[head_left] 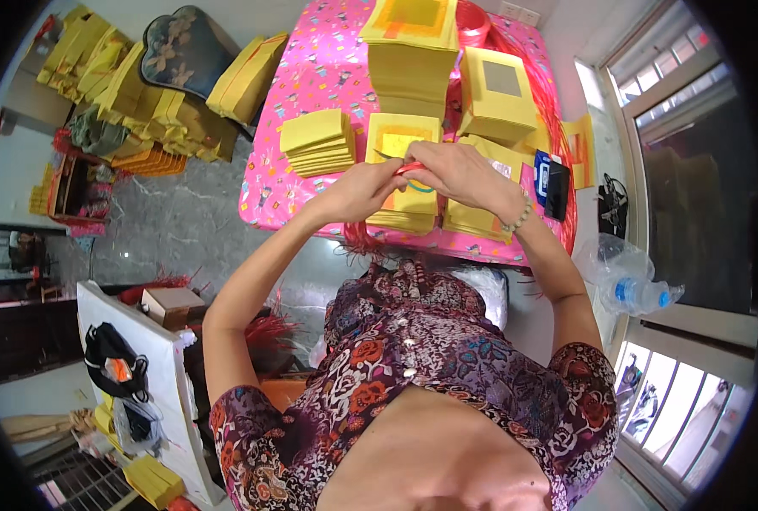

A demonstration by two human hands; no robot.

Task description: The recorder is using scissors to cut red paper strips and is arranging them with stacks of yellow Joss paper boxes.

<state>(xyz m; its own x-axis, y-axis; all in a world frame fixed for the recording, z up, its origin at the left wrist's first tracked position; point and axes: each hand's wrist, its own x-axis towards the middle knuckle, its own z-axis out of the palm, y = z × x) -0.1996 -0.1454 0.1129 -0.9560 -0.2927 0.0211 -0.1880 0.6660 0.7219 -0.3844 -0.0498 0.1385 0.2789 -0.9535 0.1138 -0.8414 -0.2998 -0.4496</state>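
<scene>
My left hand (364,191) and my right hand (457,170) meet over a stack of yellow paper (406,220) at the table's near edge. Both are closed, fingertips pinched around a short red strand (410,168). A thin dark pointed piece (383,155) sticks out beside the right fingers; its kind is unclear. Just under the fingers, part of a green loop (420,187) shows against the paper. More red strands (360,238) hang over the edge below my left wrist. A bead bracelet circles my right wrist.
A pink patterned cloth (270,189) covers the table. On it stand a fanned yellow stack (317,143), a tall yellow stack (409,77), yellow blocks (496,94), a red strand bundle (528,51) and a black phone (556,192). A clear bottle (643,294) is at right.
</scene>
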